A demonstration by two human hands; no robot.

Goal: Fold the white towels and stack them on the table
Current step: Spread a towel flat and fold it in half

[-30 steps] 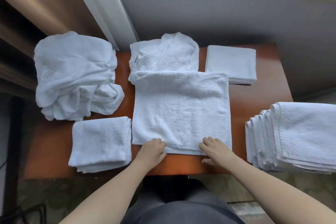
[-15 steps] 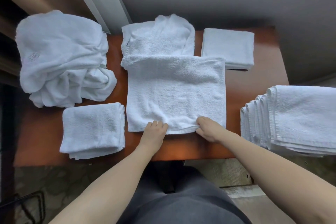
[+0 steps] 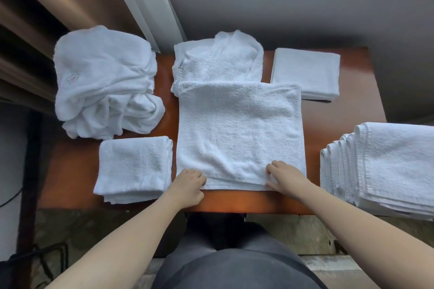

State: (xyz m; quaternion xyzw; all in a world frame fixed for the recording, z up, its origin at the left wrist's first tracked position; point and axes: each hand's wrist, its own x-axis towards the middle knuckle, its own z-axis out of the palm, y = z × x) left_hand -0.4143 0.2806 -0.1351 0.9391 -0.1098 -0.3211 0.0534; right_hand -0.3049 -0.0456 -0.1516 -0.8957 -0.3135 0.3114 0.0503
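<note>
Head view, looking down on a reddish-brown table (image 3: 347, 110).

Far left: crumpled heap of white cloth (image 3: 103, 82), unfolded, faint embroidered mark on its upper face; it overhangs the table's left far corner.

Near-left: small folded towel stack (image 3: 135, 168), squarish, layered edges visible along its near side. Lies just beside the left edge of the centre towel; whether they touch cannot be told.

Centre: white towel (image 3: 239, 134) spread flat, doubled over, with layered edges showing along the near side, which lies close to the table's front edge. Its far edge overlaps a loosely bunched towel (image 3: 218, 61) behind it.

Left hand (image 3: 189, 186): at the near-left corner of the centre towel, fingers curled down onto the hem. Fingertips are hidden under the knuckles, so whether it pinches the cloth or only presses on it cannot be told.

Right hand (image 3: 285, 177): at the near edge, right of centre, fingers curled with tips on top of the towel and the thumb low at the hem. It appears to nip the layered edge between thumb and fingers.

Far right of centre: neat folded square towel (image 3: 305, 73) lying flat, apart from the centre towel's far-right corner by a narrow strip of table.

Right edge: tall stack of folded towels (image 3: 385, 166), many folded edges fanned toward the left, running out of the picture on the right. Its near part hangs past the table's front edge.

Below: forearms bare; dark grey clothing (image 3: 234, 265) at the bottom.
</note>
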